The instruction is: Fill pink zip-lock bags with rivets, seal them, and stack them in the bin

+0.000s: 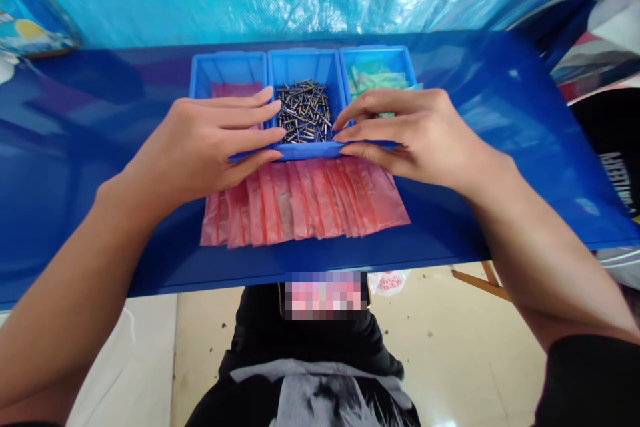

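Observation:
Three blue plastic bins stand side by side. The middle bin [314, 151] holds a heap of blind rivets [305, 110]. In the left bin [229, 67] lie pink bags [235, 89], and the right bin [375, 56] contains green bags [374, 79]. My left hand [210, 140] reaches over the left bin's front and grips the middle bin's front left corner, thumb outside. At the front right corner, my right hand [420, 130] pinches the same bin between fingers and thumb. A fanned row of pink zip bags [310, 203] lies just in front.
The bins and bags rest on a blue table [450, 220]. A blue printed package [35, 20] stands at the back left. Dark and pale items crowd the right edge. A phone [324, 295] with a blurred screen lies on my lap, below the table edge.

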`<move>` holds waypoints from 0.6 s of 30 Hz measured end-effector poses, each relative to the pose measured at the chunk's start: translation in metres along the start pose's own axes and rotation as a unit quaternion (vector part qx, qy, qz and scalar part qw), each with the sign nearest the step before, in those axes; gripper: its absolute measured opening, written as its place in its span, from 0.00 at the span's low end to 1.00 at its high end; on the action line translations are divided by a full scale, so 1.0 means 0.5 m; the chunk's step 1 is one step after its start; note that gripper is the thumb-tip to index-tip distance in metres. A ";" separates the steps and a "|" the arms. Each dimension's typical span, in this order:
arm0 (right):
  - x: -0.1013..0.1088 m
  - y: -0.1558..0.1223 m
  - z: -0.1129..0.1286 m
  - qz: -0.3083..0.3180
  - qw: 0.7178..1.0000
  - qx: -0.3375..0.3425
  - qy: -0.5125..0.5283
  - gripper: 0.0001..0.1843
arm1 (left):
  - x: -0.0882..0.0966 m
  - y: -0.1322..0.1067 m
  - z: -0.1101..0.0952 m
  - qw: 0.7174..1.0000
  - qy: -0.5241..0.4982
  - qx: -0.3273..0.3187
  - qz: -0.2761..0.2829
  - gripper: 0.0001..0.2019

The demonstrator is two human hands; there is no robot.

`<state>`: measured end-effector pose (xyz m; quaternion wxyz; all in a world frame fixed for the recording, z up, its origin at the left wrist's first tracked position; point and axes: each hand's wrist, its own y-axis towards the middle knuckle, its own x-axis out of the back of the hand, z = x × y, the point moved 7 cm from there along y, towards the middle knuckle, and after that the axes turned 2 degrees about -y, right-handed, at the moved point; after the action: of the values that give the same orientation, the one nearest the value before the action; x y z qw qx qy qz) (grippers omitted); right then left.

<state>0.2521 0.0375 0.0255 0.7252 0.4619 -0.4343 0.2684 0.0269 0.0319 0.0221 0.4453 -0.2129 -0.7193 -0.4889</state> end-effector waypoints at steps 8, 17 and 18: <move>-0.005 -0.006 0.001 -0.001 1.000 0.009 -0.010 0.09 | -0.002 0.001 0.006 1.000 -0.002 0.021 -0.003 0.11; 0.001 0.009 0.086 -0.068 0.969 0.097 -0.217 0.10 | 0.004 0.006 -0.010 0.999 0.038 -0.019 -0.025 0.09; 0.001 0.009 0.102 -0.064 0.966 0.107 -0.227 0.15 | 0.006 0.006 -0.012 0.998 0.040 -0.029 -0.036 0.09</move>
<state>0.2294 -0.0065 0.0380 0.5692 0.6125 -0.5261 0.1549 0.0302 0.0273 0.0271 0.4492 -0.1798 -0.6935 -0.5337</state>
